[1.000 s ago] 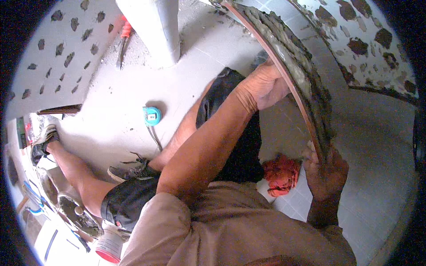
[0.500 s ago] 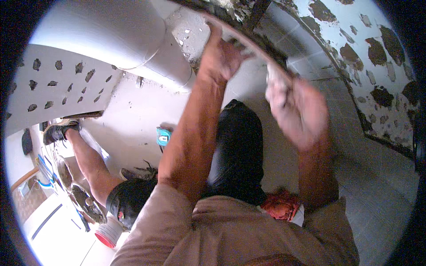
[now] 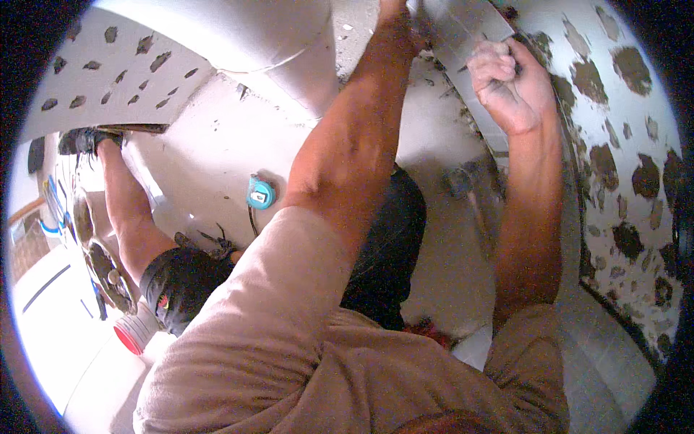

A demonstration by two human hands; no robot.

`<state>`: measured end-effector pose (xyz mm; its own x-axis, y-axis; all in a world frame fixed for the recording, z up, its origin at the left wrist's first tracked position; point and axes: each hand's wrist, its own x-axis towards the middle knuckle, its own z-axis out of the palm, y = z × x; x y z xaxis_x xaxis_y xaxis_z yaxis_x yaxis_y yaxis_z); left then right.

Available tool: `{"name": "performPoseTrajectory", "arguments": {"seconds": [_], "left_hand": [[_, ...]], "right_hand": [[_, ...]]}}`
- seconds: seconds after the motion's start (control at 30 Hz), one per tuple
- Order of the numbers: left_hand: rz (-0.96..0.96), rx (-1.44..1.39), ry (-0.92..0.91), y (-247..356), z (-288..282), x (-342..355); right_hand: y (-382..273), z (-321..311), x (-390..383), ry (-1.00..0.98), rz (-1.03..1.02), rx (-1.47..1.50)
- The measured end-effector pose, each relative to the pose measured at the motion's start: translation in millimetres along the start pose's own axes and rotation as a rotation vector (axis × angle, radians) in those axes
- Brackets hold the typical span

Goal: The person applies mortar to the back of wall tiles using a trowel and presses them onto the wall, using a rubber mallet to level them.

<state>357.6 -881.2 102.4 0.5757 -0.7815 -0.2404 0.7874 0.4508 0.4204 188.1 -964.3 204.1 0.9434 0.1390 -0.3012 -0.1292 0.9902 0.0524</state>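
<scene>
My left arm reaches up to the top edge, where the left hand is cut off by the frame. Its fingers are dark and mostly hidden, beside a grey tiled surface. My right hand is closed, its dusty, pale fingers curled toward the palm just below a corner of that surface. What those fingers hold, if anything, is hidden. A turquoise tape measure lies on the pale floor, left of my left forearm.
A large white cylinder stands at upper left. Boards with dark patches line the right side; another patched surface is at left. A person's bare leg extends there, near a white bucket with a red rim. Red cloth lies near my knee.
Both hands have moved up and away from me, the right also rightward. The long brown-edged piece beside them no longer shows the same way. My view has shifted.
</scene>
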Motion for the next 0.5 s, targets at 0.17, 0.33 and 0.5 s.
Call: {"name": "performPoseTrajectory", "arguments": {"seconds": [0.17,0.33,0.5], "left_hand": [[0.083,-0.034,-0.095,13,-24,24],[0.099,0.016,0.199,8,-3,22],[0.270,-0.034,0.135,0,-7,29]], "right_hand": [[1,-11,20,-0.017,0.036,0.046],[-12,-19,16,0.052,-0.022,0.107],[-14,-32,22,-0.014,-0.086,0.124]]}}
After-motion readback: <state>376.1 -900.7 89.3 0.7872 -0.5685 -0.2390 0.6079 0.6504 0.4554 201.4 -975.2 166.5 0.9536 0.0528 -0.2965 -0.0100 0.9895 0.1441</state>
